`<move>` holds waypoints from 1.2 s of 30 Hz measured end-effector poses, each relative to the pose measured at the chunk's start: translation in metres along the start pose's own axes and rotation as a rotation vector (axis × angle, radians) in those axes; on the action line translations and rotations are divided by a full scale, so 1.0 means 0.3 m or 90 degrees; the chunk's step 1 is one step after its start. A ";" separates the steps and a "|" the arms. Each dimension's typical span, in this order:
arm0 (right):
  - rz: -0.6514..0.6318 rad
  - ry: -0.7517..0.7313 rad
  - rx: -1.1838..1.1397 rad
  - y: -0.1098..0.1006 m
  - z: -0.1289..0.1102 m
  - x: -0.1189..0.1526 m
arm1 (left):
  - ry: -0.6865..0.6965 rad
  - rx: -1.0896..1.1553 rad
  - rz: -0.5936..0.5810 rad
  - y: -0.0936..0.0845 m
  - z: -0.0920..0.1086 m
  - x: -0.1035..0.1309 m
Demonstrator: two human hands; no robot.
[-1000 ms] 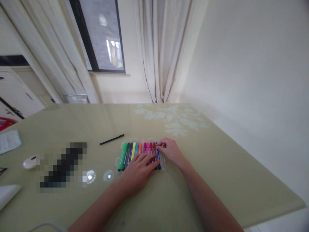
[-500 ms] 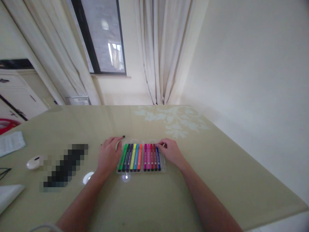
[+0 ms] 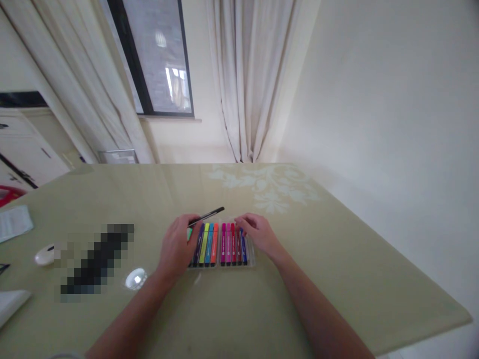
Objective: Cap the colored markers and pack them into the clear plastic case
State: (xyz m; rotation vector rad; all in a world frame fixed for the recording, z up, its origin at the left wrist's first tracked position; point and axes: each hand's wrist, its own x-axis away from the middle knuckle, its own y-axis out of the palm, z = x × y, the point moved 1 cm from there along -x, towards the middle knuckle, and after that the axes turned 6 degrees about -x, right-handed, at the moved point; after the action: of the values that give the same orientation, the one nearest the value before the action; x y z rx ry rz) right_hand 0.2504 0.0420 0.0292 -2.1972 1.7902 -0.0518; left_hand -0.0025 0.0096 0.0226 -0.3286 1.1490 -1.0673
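Observation:
My left hand is closed around a black marker, which slants up to the right above the far edge of a clear plastic marker case. This hand covers the left end of the case. Several coloured markers lie side by side in the case, among them a yellow one, an orange one and a blue one. Over the top right of the row hovers my right hand, its fingers bent with thumb and index apart, nearest the brown and blue markers. Nothing shows between them.
A white computer mouse and a blurred-out dark object lie to the left. A folded pale cloth or paper is farther left. A shiny round spot shows beside my left forearm. The wall borders the table at right.
My left hand has moved right and now covers the left markers, bringing the black marker out over the far edge of the case. My right hand has shifted slightly left, off the blue marker's end.

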 end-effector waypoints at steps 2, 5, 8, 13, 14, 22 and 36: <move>-0.027 0.013 -0.114 0.012 -0.005 0.001 | 0.085 0.045 -0.001 0.017 0.064 0.033; -0.028 0.033 -0.199 0.023 -0.008 0.005 | 0.181 0.081 0.010 0.038 0.118 0.073; -0.012 0.076 -0.284 0.033 -0.004 0.009 | 0.229 0.070 0.009 0.048 0.137 0.089; 0.053 0.100 -0.410 0.026 0.005 -0.001 | 0.307 0.033 -0.047 0.043 0.162 0.099; 0.079 0.091 -0.396 0.014 0.008 -0.006 | 0.330 0.026 -0.082 0.043 0.169 0.103; 0.031 0.131 -0.128 -0.113 0.052 -0.021 | 0.426 -0.013 -0.331 0.063 0.200 0.135; 0.026 0.016 0.270 -0.084 0.080 -0.003 | 0.425 -0.080 -0.308 0.069 0.243 0.151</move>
State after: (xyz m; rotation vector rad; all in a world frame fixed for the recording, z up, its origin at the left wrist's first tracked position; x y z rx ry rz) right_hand 0.2794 0.0523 0.0128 -1.8646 1.6533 -0.4125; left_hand 0.0713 -0.0381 0.0131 -0.3709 1.7928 -1.6003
